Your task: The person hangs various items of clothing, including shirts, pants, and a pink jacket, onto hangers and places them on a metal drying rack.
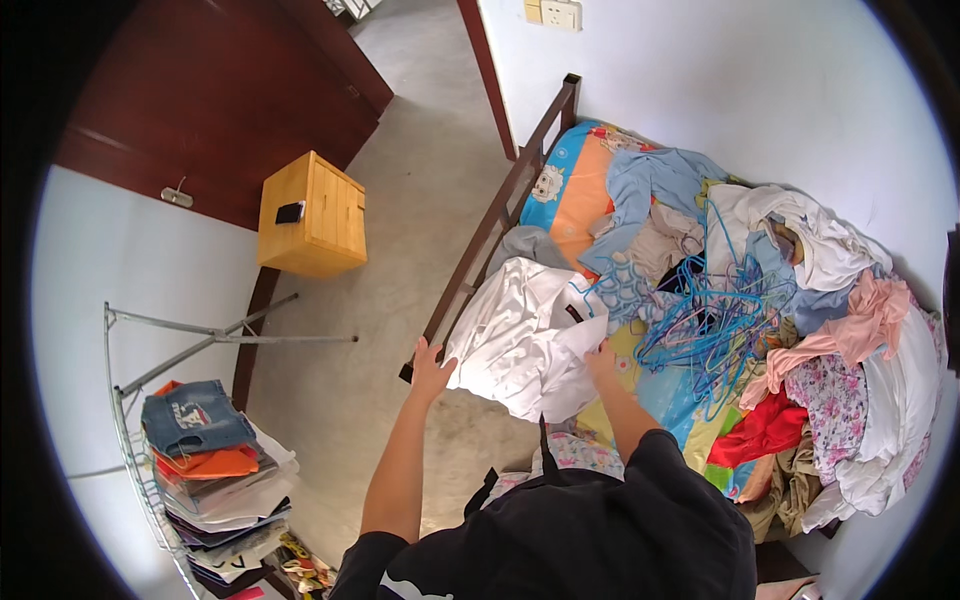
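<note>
A white satin-like shirt [517,337] lies spread over the near end of the bed, with a dark label at its collar. A blue hanger [592,291] shows at that collar. My left hand [431,373] is at the shirt's left edge, beside the dark bed rail, with thumb and fingers apart. On the opposite side, my right hand [600,360] grips the shirt's edge, its fingertips partly hidden by the cloth. Right of the shirt sits a tangled heap of blue and purple hangers [705,322].
Loose clothes cover the bed, including a light blue garment [660,176], pink cloth [862,322] and red cloth [757,435]. A metal bed rail [499,210] runs along its end. At left stand a wooden cabinet [315,225] and a metal rack [131,442] with stacked folded clothes [217,480].
</note>
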`<state>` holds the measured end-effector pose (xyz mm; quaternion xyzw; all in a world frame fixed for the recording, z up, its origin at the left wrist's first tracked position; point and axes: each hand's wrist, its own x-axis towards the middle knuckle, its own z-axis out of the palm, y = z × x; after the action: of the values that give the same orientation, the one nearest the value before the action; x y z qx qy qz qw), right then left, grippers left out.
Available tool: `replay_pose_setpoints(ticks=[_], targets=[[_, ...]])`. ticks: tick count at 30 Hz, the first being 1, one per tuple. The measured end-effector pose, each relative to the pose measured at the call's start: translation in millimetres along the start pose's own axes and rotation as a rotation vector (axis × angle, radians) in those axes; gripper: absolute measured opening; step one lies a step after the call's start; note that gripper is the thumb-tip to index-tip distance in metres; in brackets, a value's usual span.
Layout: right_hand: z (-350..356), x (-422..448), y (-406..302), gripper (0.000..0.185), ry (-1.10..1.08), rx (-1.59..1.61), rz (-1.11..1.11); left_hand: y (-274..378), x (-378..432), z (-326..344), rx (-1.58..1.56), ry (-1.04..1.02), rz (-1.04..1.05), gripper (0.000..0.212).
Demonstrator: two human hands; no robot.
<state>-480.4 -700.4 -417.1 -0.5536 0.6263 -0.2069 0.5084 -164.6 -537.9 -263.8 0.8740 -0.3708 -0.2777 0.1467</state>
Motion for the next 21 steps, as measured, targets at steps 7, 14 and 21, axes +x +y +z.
replay_pose_setpoints(ticks=[7,14,21], targets=[[21.5,-113.4,-51.3,0.024,0.008,-0.039,-0.439,59.8,-85.2,15.2,-0.609,-0.046,-0.073,0.042],[18.9,-254.3,-111.6,0.02,-0.571,-0.053,-0.709,69.3,-152.8,23.8,-0.619,0.226,0.091,0.04],[46.2,-124.0,-2.7,0.021,-0.244,-0.115,-0.071,-13.2,-199.5,-7.0,-0.822,0.267,-0.178,0.025]])
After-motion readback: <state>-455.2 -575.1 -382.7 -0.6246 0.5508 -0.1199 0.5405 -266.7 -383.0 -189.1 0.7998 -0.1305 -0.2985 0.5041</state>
